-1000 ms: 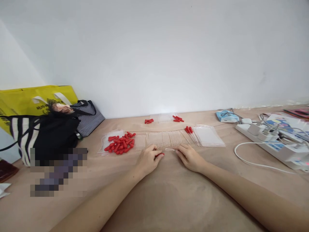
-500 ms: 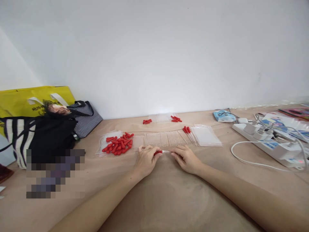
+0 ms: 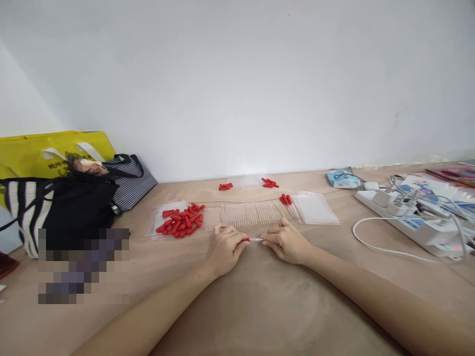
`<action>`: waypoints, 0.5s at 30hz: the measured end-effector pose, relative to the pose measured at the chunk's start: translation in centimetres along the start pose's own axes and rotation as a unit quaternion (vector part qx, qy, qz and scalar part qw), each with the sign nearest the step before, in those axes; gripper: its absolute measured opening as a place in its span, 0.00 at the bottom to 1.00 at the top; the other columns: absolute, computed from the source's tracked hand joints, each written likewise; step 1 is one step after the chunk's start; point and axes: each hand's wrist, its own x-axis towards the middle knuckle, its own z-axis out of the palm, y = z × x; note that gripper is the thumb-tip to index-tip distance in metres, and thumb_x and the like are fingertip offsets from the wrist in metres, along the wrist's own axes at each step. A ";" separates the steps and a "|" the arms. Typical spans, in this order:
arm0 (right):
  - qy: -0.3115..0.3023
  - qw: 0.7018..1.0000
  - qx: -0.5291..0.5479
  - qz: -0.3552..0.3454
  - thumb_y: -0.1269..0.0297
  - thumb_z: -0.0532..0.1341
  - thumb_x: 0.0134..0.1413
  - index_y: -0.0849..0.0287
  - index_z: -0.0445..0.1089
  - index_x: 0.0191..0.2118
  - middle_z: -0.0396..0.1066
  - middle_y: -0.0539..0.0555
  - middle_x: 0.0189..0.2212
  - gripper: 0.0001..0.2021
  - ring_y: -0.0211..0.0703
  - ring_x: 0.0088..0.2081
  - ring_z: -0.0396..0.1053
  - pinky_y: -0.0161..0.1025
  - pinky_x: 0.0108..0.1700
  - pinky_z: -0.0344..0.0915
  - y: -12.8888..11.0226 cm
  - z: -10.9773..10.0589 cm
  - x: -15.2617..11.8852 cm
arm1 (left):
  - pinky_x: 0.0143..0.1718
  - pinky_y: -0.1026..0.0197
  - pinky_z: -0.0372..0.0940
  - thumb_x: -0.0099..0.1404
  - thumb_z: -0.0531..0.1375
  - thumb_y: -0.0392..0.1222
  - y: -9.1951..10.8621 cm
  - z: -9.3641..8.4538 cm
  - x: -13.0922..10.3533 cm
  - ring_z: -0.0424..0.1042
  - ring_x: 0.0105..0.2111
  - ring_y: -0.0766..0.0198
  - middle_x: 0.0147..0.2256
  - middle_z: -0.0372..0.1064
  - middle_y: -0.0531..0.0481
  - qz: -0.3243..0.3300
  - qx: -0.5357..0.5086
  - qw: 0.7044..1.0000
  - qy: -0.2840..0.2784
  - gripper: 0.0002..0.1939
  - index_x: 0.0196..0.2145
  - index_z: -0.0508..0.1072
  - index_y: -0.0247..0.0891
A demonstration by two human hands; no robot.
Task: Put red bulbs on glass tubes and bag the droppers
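Between my hands lies a thin clear tube [image 3: 256,240] with a red rubber bulb at its left end. My left hand [image 3: 226,249] pinches the red bulb, most of which its fingers cover. My right hand [image 3: 285,242] pinches the tube's right end. Behind the hands runs a row of clear tubes [image 3: 239,213]. A heap of red bulbs [image 3: 181,221] rests partly on clear plastic bags [image 3: 155,223] to the left. Several tubes with red bulbs fitted [image 3: 290,205] lie beside a stack of clear bags [image 3: 315,207] on the right.
Near the wall are small groups of red bulbs [image 3: 225,187] and more tubes [image 3: 251,182]. A blue mask [image 3: 343,179] and a power strip [image 3: 406,220] with a looping white cable are at the right. Black [image 3: 74,207] and yellow bags [image 3: 29,153] stand left.
The bulb and tube between my hands have moved slightly nearer to me. My right hand's fingers have shifted, with one finger now raised. My left hand keeps its pinch on the bulb.
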 end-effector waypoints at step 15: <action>0.069 0.995 -0.054 -0.042 0.67 0.47 0.57 0.59 0.69 0.30 0.66 0.50 0.22 0.13 0.33 0.21 0.53 0.38 0.32 0.42 -0.5 0.3 -0.2 | 0.46 0.53 0.46 0.64 0.47 0.39 0.2 -0.2 0.0 0.65 0.32 0.63 0.27 0.69 0.51 0.061 0.030 0.997 -0.046 0.10 0.31 0.67 0.39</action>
